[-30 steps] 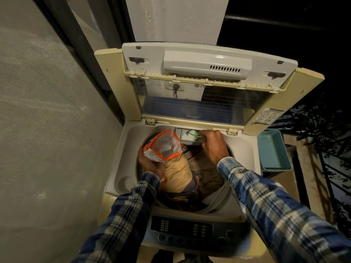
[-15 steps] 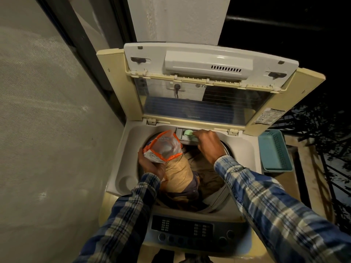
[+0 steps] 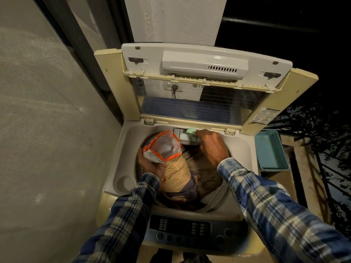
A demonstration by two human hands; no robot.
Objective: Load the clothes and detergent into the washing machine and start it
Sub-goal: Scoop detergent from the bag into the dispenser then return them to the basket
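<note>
A top-loading washing machine (image 3: 121,168) stands in front of me with its lid (image 3: 205,67) raised. Tan and dark clothes (image 3: 178,179) fill the drum. My left hand (image 3: 150,166) holds an opened orange-and-white detergent bag (image 3: 161,147) over the drum's left side. My right hand (image 3: 212,145) reaches to the back rim and holds a small pale green scoop (image 3: 190,130) over the open detergent drawer (image 3: 183,136), where white powder shows. The control panel (image 3: 180,227) with buttons and knobs is at the near edge.
A teal plastic basket (image 3: 269,150) sits to the right of the machine. A mesh screen (image 3: 43,111) and a dark frame run along the left. A white pillar (image 3: 176,19) rises behind the lid. A plug in a socket (image 3: 173,88) shows through the lid's window.
My right hand has shifted slightly left along the back rim, and the green scoop now shows above the drawer. The left hand and bag have stayed put.
</note>
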